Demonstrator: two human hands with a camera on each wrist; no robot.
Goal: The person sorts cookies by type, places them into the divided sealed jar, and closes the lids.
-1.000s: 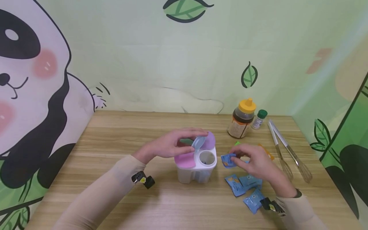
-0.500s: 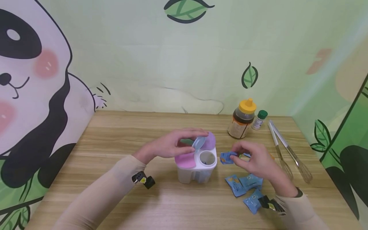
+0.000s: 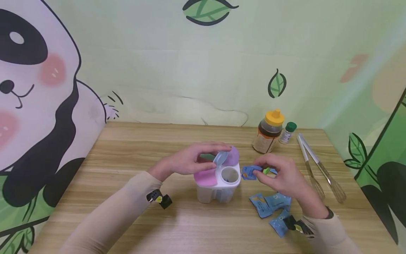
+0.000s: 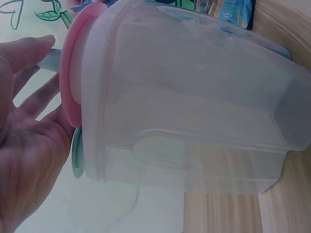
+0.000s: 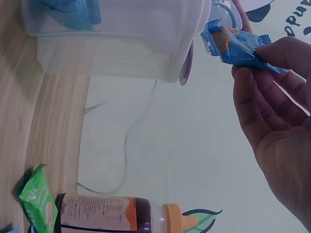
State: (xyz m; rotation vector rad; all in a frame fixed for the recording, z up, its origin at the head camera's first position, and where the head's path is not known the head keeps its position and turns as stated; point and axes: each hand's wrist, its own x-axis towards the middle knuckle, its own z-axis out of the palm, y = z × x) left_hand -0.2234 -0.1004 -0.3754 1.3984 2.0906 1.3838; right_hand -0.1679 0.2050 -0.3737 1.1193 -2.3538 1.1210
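Observation:
A white box with coloured flip lids stands mid-table, its see-through wall filling the left wrist view. My left hand reaches over it from the left. Thumb and fingers hold the raised light-blue lid at its edges. Below that lid the round opening is uncovered. Just right of the opening, my right hand pinches a small blue snack packet between thumb and fingers. The packet hangs above the table, apart from the opening. Another blue packet shows through the box wall.
Several blue packets lie in front of my right hand. A green packet lies near a yellow-capped bottle. A green-capped jar and two whisks are farther right.
The packet in my right hand has tilted flatter and shifted slightly left, nearer the opening. My left hand keeps its hold on the raised lid.

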